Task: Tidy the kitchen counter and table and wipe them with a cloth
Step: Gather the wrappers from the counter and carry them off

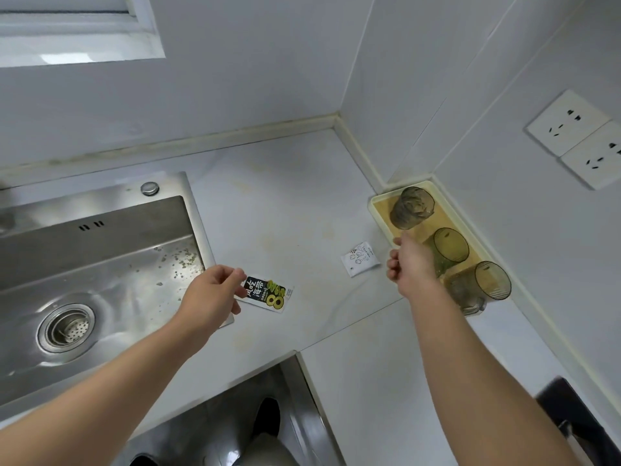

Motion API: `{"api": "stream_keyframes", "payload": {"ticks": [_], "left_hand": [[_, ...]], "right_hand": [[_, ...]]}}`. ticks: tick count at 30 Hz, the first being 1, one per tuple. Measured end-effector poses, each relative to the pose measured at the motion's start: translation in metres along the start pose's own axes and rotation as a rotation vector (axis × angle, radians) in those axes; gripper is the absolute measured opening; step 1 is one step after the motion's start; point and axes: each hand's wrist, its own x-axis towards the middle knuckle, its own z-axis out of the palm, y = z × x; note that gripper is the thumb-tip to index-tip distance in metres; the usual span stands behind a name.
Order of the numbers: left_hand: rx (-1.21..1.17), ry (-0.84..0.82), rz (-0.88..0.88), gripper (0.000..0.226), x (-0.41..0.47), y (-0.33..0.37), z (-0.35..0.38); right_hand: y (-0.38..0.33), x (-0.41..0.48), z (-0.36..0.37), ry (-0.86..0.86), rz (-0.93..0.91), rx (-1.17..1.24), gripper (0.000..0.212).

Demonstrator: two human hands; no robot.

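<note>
My left hand point(210, 294) pinches the near end of a dark snack packet point(268, 293) with green print, just right of the sink's corner on the pale counter point(268, 210). A small white sachet point(359, 260) lies flat on the counter further right. My right hand point(411, 262) hovers just right of the sachet, fingers curled, holding nothing I can see. It partly covers the edge of a cream tray point(376, 203).
A steel sink point(100, 264) with a drain strainer point(67, 327) fills the left. The tray against the right wall holds three upturned glasses point(411, 206). Wall sockets point(578, 136) sit high on the right. A dark object point(571, 418) lies at the lower right counter edge.
</note>
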Motion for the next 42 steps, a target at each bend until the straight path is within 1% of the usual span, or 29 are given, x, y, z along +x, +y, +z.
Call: {"api": "stream_keyframes", "payload": {"ticks": [4, 6, 8, 17, 25, 35, 42], "left_hand": [[0.082, -0.023, 0.021, 0.018, -0.002, -0.003, 0.005], [0.115, -0.028, 0.036, 0.018, -0.004, -0.004, 0.007], [0.137, -0.028, 0.045, 0.018, -0.006, -0.006, 0.009], [0.18, -0.006, 0.084, 0.017, -0.014, -0.006, 0.012], [0.189, 0.017, 0.108, 0.016, -0.017, -0.004, 0.011], [0.214, 0.049, 0.09, 0.015, -0.021, -0.012, 0.005], [0.223, 0.066, 0.079, 0.016, -0.025, -0.015, 0.003]], "right_hand": [[0.041, 0.0, 0.012, 0.043, -0.308, -0.435, 0.014], [0.048, 0.0, 0.012, 0.061, -0.34, -0.586, 0.015], [0.051, 0.003, 0.013, 0.042, -0.342, -0.657, 0.018], [0.044, 0.024, 0.013, 0.039, -0.374, -0.866, 0.048], [0.034, 0.035, 0.018, 0.022, -0.324, -0.974, 0.066], [0.04, 0.047, 0.021, 0.026, -0.244, -1.078, 0.067], [0.046, 0.049, 0.021, 0.016, -0.242, -1.081, 0.058]]}}
